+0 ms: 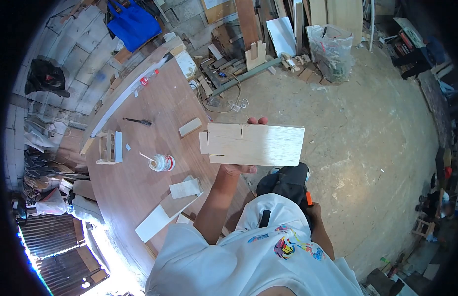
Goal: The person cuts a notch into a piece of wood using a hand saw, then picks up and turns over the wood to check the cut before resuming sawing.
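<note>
My left hand (240, 169) grips a pale wooden board (258, 144) from below, thumb at the near edge and two fingertips showing over the far edge. Narrow slits and a stepped notch mark the board's left end. Down at my right side, beside my dark-clad leg (283, 180), my right hand (313, 211) is closed around an object with an orange end (309, 198); I cannot tell what kind it is. On the wooden table (135, 185) to my left stands a jar (162, 163) with a stick in it. Closer to my left forearm lie white board pieces (184, 189).
A small wooden block (190, 127), a dark screwdriver-like tool (137, 121), a small wooden frame (109, 148) and a plastic bottle (149, 78) are on the table. Scrap wood (224, 66) and a full plastic bag (331, 54) stand along the far wall. Concrete floor (367, 133) extends to the right.
</note>
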`<state>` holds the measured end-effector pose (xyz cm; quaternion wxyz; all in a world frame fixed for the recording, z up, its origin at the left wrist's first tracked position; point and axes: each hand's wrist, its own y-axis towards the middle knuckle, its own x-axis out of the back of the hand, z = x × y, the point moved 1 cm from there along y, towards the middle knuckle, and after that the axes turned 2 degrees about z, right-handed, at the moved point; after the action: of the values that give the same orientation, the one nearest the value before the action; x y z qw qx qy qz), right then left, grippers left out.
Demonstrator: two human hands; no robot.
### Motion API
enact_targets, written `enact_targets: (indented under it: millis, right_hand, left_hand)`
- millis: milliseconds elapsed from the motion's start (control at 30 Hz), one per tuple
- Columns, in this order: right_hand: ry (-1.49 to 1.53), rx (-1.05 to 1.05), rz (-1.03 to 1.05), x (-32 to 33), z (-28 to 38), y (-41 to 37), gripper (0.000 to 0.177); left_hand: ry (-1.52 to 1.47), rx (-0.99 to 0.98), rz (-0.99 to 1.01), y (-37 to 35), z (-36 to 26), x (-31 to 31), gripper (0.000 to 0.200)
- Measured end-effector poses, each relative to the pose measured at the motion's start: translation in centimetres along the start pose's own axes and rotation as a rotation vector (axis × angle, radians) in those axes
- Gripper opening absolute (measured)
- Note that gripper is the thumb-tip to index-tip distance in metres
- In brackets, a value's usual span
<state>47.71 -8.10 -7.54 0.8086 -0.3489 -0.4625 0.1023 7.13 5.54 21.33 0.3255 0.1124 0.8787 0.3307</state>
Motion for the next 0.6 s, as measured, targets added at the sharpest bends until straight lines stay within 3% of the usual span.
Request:
enact_targets:
  millis: [367, 433, 467, 533, 567, 600]
  right_hand:
    - [-0.025, 0.045, 0.005, -0.6, -0.4, 0.2, 0.032]
    - [-0.033, 0.036, 0.000, -0.5, -0.2, 0.0, 0.032]
    - [-0.032, 0.033, -0.003, -0.5, -0.1, 0.0, 0.032]
    - [-0.036, 0.018, 0.008, -0.7, -0.3, 0.3, 0.032]
    - [-0.036, 0.013, 0.004, -0.9, -0.5, 0.4, 0.032]
    - [-0.052, 0.014, -0.004, -1.0, -0.6, 0.5, 0.032]
  left_hand:
    - [0.035, 0.030, 0.008, 0.4, -1.0, -0.2, 0.101]
    - [0.123, 0.295, -0.024, 0.8, -1.6, 0.3, 0.101]
    - [0.120, 0.295, -0.021, 1.2, -2.0, 0.6, 0.101]
    - [0.585, 0.494, 0.095, 2.4, -2.7, 0.7, 0.096]
    - [0.475, 0.636, -0.088, 2.2, -3.3, -0.1, 0.088]
    - [0.914, 0.487, 0.039, 3.0, -3.8, 0.2, 0.083]
